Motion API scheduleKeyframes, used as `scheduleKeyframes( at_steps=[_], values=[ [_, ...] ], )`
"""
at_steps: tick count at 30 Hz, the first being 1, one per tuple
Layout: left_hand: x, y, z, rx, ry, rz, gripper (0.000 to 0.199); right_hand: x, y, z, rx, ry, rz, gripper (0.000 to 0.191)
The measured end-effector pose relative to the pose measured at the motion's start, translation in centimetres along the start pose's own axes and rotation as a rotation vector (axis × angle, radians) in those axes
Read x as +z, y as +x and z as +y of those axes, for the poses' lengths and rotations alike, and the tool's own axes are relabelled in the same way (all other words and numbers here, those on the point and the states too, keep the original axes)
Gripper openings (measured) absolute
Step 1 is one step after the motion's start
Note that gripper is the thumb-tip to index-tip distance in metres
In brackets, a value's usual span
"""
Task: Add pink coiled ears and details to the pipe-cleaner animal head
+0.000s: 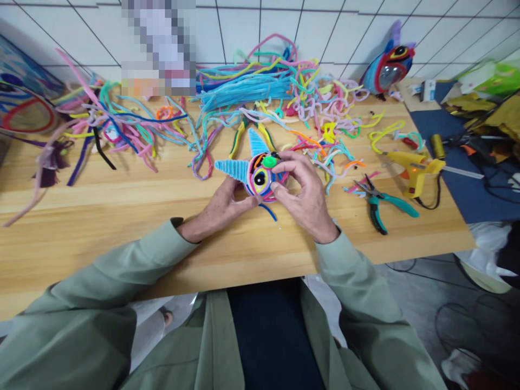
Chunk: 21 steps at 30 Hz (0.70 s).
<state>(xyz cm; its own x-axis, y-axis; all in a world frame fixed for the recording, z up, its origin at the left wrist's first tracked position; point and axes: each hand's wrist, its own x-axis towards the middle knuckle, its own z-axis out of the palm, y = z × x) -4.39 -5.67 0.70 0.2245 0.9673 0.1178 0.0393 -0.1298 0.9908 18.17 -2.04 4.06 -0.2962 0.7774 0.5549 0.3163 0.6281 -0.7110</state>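
Observation:
A colourful pipe-cleaner animal head with two pointed blue ears and a yellow-ringed eye is held above the table between both hands. My left hand grips its lower left side, thumb along the bottom edge. On the right side, my right hand has its fingers curled round the head, thumb and fingertips near a green round piece. The head's right part is mostly hidden by those fingers. Green-and-yellow handled pliers lie just behind the ears. A short blue strip shows beneath the head.
Bundled blue pipe cleaners and loose coloured ones lie along the wall. On the right are teal-handled pliers, a yellow glue gun and a finished-looking colourful head. The table's front edge is close to my body.

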Motion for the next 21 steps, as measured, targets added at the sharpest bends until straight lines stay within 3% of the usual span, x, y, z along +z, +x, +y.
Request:
scheduleKeyframes(
  at_steps=[21],
  values=[
    [-0.06,-0.16,0.03,0.002,0.011,-0.015,0.066,0.01,-0.17,-0.06,-0.007,-0.039,0.001,0.021]
  ],
)
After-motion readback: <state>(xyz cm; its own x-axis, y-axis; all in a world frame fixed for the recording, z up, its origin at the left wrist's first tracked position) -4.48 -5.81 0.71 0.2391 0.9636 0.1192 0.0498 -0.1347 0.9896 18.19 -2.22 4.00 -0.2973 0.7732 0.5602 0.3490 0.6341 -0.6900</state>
